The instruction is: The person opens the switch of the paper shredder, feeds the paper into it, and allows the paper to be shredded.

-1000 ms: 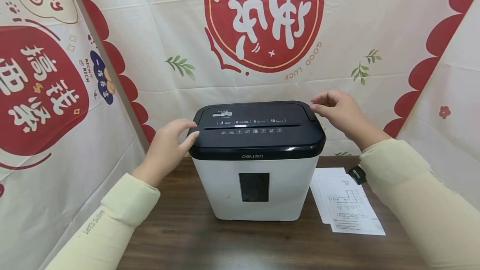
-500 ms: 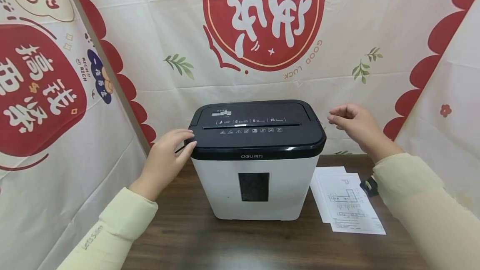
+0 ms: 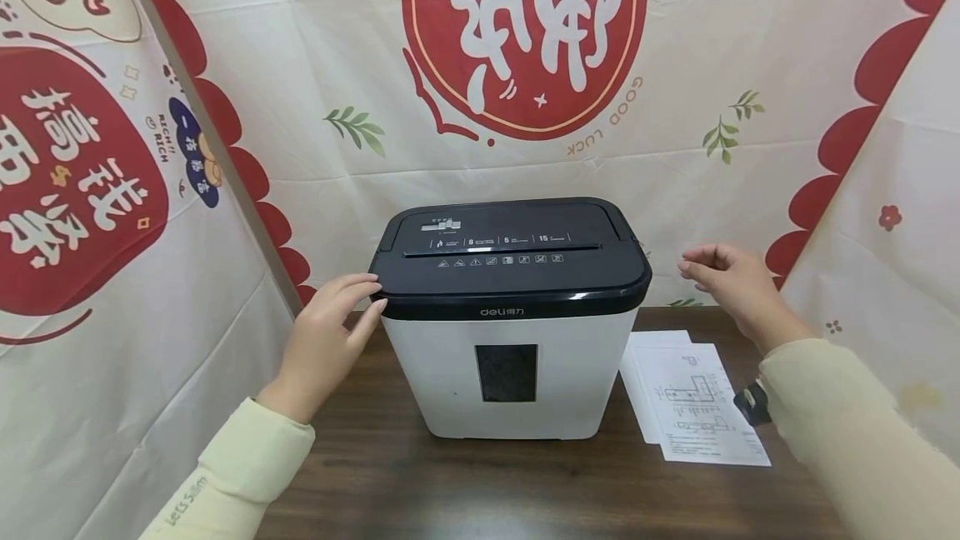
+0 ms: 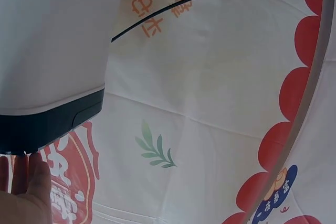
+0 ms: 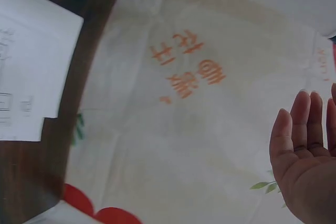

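Drawn farther from the shredder point(image 3: 510, 327), the right hand point(image 3: 738, 294) hovers, grip loose and holding nothing. The left hand point(image 3: 322, 344), grip relaxed, touches the corner of the shredder standing on the worktop point(image 3: 480, 486).

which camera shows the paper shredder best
The head view: it frames the paper shredder nearly whole, top to base. The left wrist view shows a cropped part; the right wrist, only a pale patch, top right.

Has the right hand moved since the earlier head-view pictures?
Yes: the right hand has moved rightward, away from the shredder, and lower in the picture.
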A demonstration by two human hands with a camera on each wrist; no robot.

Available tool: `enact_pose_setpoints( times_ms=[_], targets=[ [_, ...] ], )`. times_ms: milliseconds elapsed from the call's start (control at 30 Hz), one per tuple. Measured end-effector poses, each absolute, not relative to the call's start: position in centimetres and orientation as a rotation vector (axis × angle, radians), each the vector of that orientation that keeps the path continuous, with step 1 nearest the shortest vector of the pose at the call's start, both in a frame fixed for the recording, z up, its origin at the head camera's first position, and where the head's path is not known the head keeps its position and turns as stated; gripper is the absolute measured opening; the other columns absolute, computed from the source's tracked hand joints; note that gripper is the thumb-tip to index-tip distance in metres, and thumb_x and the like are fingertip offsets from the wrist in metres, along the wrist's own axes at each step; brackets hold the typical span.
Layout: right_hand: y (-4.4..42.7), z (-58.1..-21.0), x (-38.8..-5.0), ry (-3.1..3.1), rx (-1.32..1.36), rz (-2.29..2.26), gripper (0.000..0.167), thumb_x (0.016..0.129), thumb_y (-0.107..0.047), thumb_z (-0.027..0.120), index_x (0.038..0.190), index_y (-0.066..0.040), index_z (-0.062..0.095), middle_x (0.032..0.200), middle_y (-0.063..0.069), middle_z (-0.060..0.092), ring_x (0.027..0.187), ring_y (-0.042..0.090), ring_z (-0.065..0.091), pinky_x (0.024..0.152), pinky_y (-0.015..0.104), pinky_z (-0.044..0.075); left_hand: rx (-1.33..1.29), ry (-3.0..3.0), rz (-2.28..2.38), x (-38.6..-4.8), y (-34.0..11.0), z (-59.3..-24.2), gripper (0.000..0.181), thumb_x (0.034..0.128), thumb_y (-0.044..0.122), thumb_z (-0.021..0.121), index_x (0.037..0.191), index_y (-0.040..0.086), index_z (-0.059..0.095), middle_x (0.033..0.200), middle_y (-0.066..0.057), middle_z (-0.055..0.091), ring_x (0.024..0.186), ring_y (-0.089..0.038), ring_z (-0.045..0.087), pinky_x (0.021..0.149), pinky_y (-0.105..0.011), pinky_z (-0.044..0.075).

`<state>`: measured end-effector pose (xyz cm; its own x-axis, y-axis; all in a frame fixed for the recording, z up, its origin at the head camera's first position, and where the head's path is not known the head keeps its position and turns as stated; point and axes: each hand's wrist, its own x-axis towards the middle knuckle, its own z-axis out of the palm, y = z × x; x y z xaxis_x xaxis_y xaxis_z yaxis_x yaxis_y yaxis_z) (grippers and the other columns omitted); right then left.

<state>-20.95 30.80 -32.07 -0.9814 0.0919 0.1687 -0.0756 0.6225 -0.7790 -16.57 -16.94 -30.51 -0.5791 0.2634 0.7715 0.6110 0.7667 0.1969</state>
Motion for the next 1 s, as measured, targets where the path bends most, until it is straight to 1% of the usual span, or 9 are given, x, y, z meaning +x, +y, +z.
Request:
enact_pose_setpoints(
  times_ms=[33, 67, 167, 233, 267, 467, 600, 800, 1000],
  targets=[
    [31.0, -32.5, -20.9, -2.652, -0.027, 1.288, 0.052, 0.098, -0.041, 0.052, 0.129, 0.000, 0.051, 0.121, 0.020, 0.056, 0.099, 0.019, 0.054, 0.076, 0.007, 0.046, -0.649, -2.188, -0.583, -16.6, -16.9, -30.6, 0.029, 0.0806, 0.004, 0.076, 0.109, -0.001, 0.070, 0.112, -0.014, 0.067, 0.105, -0.030, 0.062, 0.092, -0.044, 0.051],
    [31.2, -33.0, -20.9, -2.654, -0.045, 1.291, 0.053, 0.098, -0.042, 0.051, 0.130, 0.001, 0.051, 0.122, 0.020, 0.055, 0.100, 0.021, 0.053, 0.080, 0.011, 0.049, -0.650, -2.183, -0.585, -16.6, -16.9, -30.7, 0.029, 0.0806, 0.003, 0.076, 0.109, 0.000, 0.070, 0.112, -0.014, 0.067, 0.105, -0.030, 0.062, 0.092, -0.044, 0.051],
    [31.9, -34.5, -20.8, -2.659, -0.098, 1.297, 0.056, 0.098, -0.043, 0.050, 0.132, 0.002, 0.049, 0.125, 0.023, 0.053, 0.103, 0.027, 0.052, 0.094, 0.035, 0.051, -0.654, -2.171, -0.586, -16.6, -16.9, -31.1, 0.029, 0.0804, 0.002, 0.076, 0.109, 0.000, 0.070, 0.113, -0.014, 0.067, 0.106, -0.030, 0.062, 0.092, -0.043, 0.050],
    [32.3, -35.5, -20.8, -2.666, -0.141, 1.305, 0.059, 0.098, -0.044, 0.049, 0.134, 0.003, 0.048, 0.127, 0.026, 0.051, 0.107, 0.035, 0.051, 0.099, 0.052, 0.045, -0.655, -2.166, -0.580, -16.6, -16.9, -31.2, 0.029, 0.0800, 0.002, 0.076, 0.109, -0.001, 0.071, 0.113, -0.014, 0.067, 0.107, -0.029, 0.062, 0.093, -0.042, 0.050],
    [32.5, -35.9, -20.7, -2.666, -0.161, 1.314, 0.060, 0.098, -0.044, 0.049, 0.134, 0.004, 0.047, 0.129, 0.027, 0.050, 0.108, 0.038, 0.050, 0.100, 0.058, 0.042, -0.654, -2.163, -0.577, -16.6, -16.9, -31.3, 0.029, 0.0798, 0.002, 0.076, 0.109, -0.001, 0.071, 0.114, -0.014, 0.067, 0.107, -0.029, 0.062, 0.093, -0.041, 0.050],
    [34.0, -38.6, -20.3, -2.666, -0.230, 1.317, 0.054, 0.100, -0.037, 0.050, 0.131, 0.007, 0.047, 0.125, 0.028, 0.051, 0.108, 0.039, 0.052, 0.095, 0.055, 0.047, -0.674, -2.105, -0.588, -16.7, -16.8, -31.6, 0.030, 0.0776, 0.000, 0.078, 0.107, -0.002, 0.071, 0.113, -0.014, 0.068, 0.106, -0.029, 0.063, 0.094, -0.036, 0.047],
    [34.9, -40.3, -20.0, -2.674, -0.305, 1.314, 0.052, 0.099, -0.034, 0.050, 0.130, 0.008, 0.046, 0.125, 0.030, 0.050, 0.110, 0.044, 0.052, 0.094, 0.056, 0.047, -0.689, -2.058, -0.598, -16.8, -16.8, -31.7, 0.031, 0.0757, -0.002, 0.078, 0.106, -0.003, 0.071, 0.112, -0.014, 0.068, 0.106, -0.030, 0.063, 0.095, -0.032, 0.046],
    [36.0, -42.7, -19.5, -2.688, -0.461, 1.348, 0.056, 0.100, -0.035, 0.048, 0.135, 0.008, 0.040, 0.133, 0.035, 0.042, 0.114, 0.050, 0.046, 0.095, 0.063, 0.042, -0.689, -2.037, -0.616, -16.8, -16.7, -31.9, 0.033, 0.0745, -0.003, 0.079, 0.107, -0.002, 0.071, 0.112, -0.014, 0.068, 0.107, -0.029, 0.063, 0.103, -0.012, 0.035],
    [37.1, -44.6, -19.0, -2.724, -0.599, 1.308, 0.059, 0.099, -0.034, 0.048, 0.139, 0.009, 0.036, 0.138, 0.036, 0.036, 0.120, 0.055, 0.039, 0.096, 0.068, 0.037, -0.697, -2.013, -0.647, -16.9, -16.6, -32.0, 0.033, 0.0744, -0.005, 0.078, 0.107, -0.002, 0.072, 0.112, -0.013, 0.068, 0.106, -0.028, 0.063, 0.103, -0.010, 0.034]
  ],
)
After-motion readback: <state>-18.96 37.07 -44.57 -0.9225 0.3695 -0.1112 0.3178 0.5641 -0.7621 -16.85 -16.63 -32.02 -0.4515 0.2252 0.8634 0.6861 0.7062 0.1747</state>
